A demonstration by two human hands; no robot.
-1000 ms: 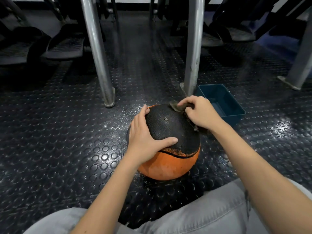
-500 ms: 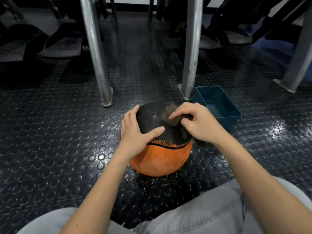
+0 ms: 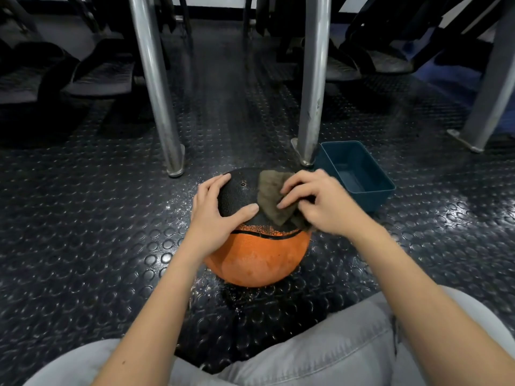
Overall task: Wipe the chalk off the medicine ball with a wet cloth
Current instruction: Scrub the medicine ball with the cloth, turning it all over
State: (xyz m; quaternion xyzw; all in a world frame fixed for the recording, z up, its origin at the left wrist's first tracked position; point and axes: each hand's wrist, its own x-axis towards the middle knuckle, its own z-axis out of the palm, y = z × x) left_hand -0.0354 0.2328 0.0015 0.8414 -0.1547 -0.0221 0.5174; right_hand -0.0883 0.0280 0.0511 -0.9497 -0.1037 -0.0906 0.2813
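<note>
An orange and black medicine ball point(image 3: 256, 260) sits on the studded rubber floor in front of my knees. My left hand point(image 3: 216, 218) rests spread on its left side, thumb across the black top. A brown-grey cloth point(image 3: 271, 199) lies over the black upper part, right of the valve. My right hand point(image 3: 317, 201) presses the cloth onto the ball with curled fingers, gripping its right edge. Pale chalk speckles show on the orange band near the black seam and on the floor around the ball.
A dark teal plastic tub point(image 3: 359, 174) stands just right of the ball, behind my right hand. Two metal posts point(image 3: 156, 87) point(image 3: 313, 79) rise from the floor right behind the ball. Gym equipment crowds the background. My grey-trousered legs fill the lower edge.
My right hand has dragged the cloth from the ball's far right edge toward me and left, over the black top. The left hand stays on the ball's left side.
</note>
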